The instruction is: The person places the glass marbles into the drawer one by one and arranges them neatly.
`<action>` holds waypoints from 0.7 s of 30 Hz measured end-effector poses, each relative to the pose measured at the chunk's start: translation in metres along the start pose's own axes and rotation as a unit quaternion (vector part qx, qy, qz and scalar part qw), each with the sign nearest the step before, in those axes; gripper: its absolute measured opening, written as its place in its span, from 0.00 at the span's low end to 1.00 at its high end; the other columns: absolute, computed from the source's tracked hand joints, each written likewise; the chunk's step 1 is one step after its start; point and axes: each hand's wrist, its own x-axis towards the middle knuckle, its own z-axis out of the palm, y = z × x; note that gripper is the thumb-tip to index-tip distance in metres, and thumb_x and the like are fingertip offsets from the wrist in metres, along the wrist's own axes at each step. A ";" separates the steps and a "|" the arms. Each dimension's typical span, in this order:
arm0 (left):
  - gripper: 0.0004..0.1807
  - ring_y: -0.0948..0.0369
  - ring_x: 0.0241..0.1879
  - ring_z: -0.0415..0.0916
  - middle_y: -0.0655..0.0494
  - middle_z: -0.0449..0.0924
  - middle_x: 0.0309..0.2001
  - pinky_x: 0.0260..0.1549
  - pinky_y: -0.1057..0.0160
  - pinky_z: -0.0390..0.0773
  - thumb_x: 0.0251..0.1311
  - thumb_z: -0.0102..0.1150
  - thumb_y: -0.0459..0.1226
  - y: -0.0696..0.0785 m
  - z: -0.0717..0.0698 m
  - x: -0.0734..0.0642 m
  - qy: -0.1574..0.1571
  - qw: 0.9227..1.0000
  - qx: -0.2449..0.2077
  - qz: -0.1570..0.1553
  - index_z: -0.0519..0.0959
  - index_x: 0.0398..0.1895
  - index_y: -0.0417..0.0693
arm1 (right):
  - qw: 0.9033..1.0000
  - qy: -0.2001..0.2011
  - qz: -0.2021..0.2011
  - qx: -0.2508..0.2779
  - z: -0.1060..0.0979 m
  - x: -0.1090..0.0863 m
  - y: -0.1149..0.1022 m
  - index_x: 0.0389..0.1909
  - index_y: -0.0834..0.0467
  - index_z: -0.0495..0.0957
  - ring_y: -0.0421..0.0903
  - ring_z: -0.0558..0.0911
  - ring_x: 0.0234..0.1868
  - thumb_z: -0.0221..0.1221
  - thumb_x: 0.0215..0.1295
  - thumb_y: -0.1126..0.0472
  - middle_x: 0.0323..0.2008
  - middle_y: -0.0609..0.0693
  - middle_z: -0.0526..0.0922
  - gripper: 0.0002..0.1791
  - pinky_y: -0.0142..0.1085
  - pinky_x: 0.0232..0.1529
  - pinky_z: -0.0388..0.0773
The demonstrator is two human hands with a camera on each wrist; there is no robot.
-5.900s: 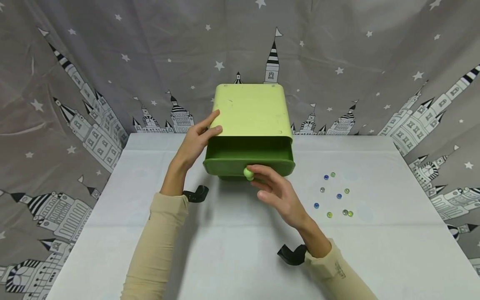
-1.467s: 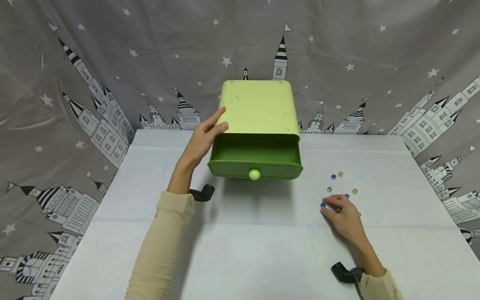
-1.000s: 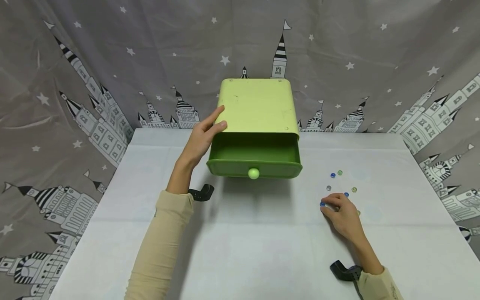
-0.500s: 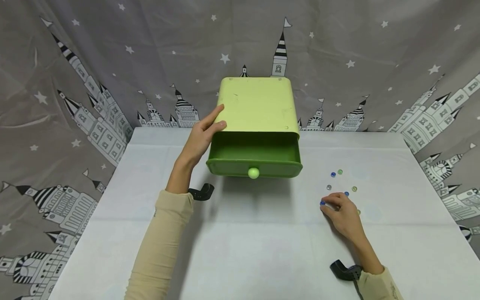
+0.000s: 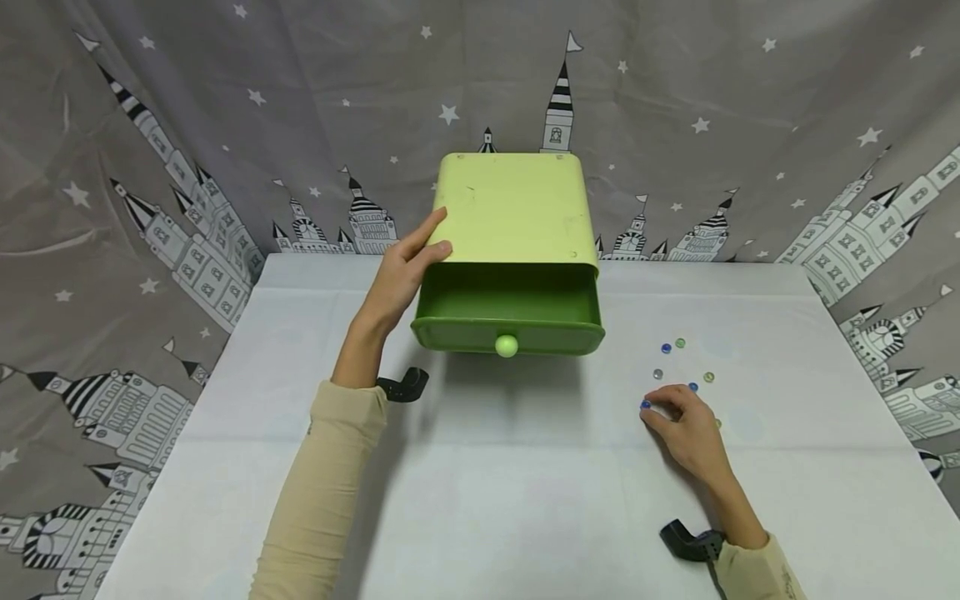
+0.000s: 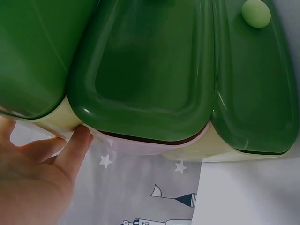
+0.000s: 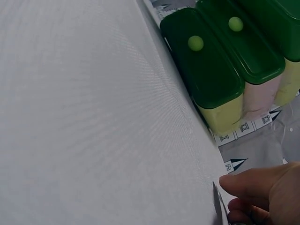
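A drawer unit with a pale yellow-green top (image 5: 517,208) stands at the back middle of the table. Its upper dark green drawer (image 5: 540,337) is pulled out, with a round light green knob (image 5: 507,346) on the front. My left hand (image 5: 393,283) rests on the unit's left side, thumb and forefinger over the top edge. In the left wrist view its fingertips (image 6: 82,133) touch the side wall. Over on the right, my right hand (image 5: 690,433) pinches a small blue glass marble (image 5: 645,404) between thumb and forefinger, low over the cloth.
Several more glass marbles lie around the right hand, among them a blue one (image 5: 666,348), a green one (image 5: 680,342) and a clear one (image 5: 657,374). A white cloth (image 5: 495,517) covers the table. A grey castle-print curtain (image 5: 300,100) hangs behind.
Earlier my right hand was at the drawer knob; it has since moved right to the blue marble and stayed there. The drawer sits slightly farther out; my left hand has kept its place.
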 end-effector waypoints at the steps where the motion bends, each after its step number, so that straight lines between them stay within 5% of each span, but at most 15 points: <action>1: 0.32 0.66 0.74 0.47 0.63 0.56 0.75 0.70 0.61 0.53 0.71 0.55 0.43 0.000 0.000 0.000 0.000 1.000 0.000 0.001 0.61 0.76 0.54 | 1.000 0.001 -0.001 0.000 0.000 0.000 0.000 0.41 0.66 0.83 0.52 0.78 0.44 0.67 0.58 0.71 0.42 0.58 0.81 0.10 0.27 0.43 0.68; 12: 0.31 0.66 0.74 0.48 0.63 0.57 0.75 0.69 0.63 0.53 0.71 0.55 0.43 0.001 0.001 -0.001 0.004 1.000 0.001 -0.002 0.61 0.75 0.54 | 1.000 -0.001 0.001 0.017 -0.004 -0.001 -0.001 0.41 0.65 0.82 0.52 0.78 0.43 0.66 0.59 0.70 0.41 0.57 0.83 0.09 0.25 0.44 0.68; 21: 0.31 0.67 0.74 0.48 0.65 0.58 0.74 0.69 0.62 0.53 0.70 0.56 0.44 0.002 0.001 0.001 0.006 1.000 0.001 -0.001 0.62 0.75 0.55 | 0.999 0.006 -0.005 0.031 -0.003 0.000 0.003 0.40 0.65 0.83 0.42 0.76 0.38 0.67 0.59 0.70 0.39 0.56 0.83 0.09 0.21 0.41 0.68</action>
